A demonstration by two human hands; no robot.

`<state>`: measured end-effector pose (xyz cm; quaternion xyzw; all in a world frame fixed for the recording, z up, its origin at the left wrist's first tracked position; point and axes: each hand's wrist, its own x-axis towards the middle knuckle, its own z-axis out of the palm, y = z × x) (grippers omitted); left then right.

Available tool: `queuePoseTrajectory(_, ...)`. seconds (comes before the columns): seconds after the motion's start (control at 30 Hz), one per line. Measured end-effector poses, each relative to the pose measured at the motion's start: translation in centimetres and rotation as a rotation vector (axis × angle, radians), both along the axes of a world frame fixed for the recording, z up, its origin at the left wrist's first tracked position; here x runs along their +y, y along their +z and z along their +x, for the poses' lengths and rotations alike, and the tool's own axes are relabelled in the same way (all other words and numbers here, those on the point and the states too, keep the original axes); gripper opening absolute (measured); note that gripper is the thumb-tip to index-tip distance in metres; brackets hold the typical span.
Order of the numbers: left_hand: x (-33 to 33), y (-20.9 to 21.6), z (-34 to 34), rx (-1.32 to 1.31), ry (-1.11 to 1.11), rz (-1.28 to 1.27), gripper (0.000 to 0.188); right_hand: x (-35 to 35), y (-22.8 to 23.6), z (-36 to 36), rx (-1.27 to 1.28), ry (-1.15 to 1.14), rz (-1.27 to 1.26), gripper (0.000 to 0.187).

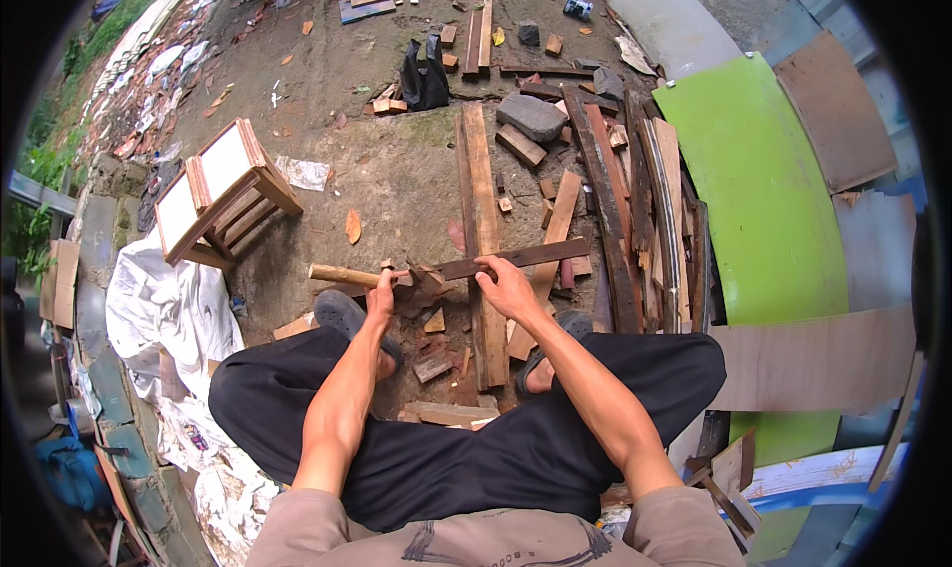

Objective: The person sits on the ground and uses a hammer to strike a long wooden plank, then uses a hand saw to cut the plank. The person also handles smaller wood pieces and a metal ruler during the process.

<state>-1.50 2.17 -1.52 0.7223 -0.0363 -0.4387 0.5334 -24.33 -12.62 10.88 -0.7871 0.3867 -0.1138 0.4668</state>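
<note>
My left hand [381, 297] is closed around a tool with a pale round wooden handle [339, 273]. The handle juts out to the left. What looks like the tool's dark head lies just right of the hand, though its shape is hard to make out. My right hand [508, 289] grips a dark narrow wooden strip [535, 254], with fingertips at its upper edge. That strip lies crosswise over a long upright-running plank [483, 190] between my feet. A lighter board [555, 230] slants beneath the strip's right part.
A small wooden stool-like frame with white panels [223, 170] stands left. Ahead are a black bag [424, 76] and a grey stone [532, 117]. Timber pieces [605, 200] pile up at right, beside a green panel [759, 170]. White cloth [164, 304] lies at left.
</note>
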Motion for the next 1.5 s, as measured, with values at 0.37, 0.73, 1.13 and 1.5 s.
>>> queuePoseTrajectory(0.37, -0.3, 7.5, -8.8, 0.097, -0.269, 0.027, 0.036, 4.2, -1.8, -6.1, 0.033, 0.090, 0.018, 0.040)
queuePoseTrajectory(0.73, 4.0, 4.7, -14.6, 0.207, -0.277, 0.205, 0.040, 7.5, -6.6, -10.5, 0.153, 0.117, 0.194, 0.023)
queuePoseTrajectory(1.13, 3.3, 3.4, -14.9, 0.512, -0.241, 0.160, 0.040, 7.4, -4.8, -10.1, 0.219, -0.098, 0.487, 0.023)
queuePoseTrajectory(1.5, 2.3, 1.2, -14.6, 0.650, -0.268, 0.193, 0.037, 9.3, -8.8, -10.5, 0.133, -0.175, 0.124, 0.022)
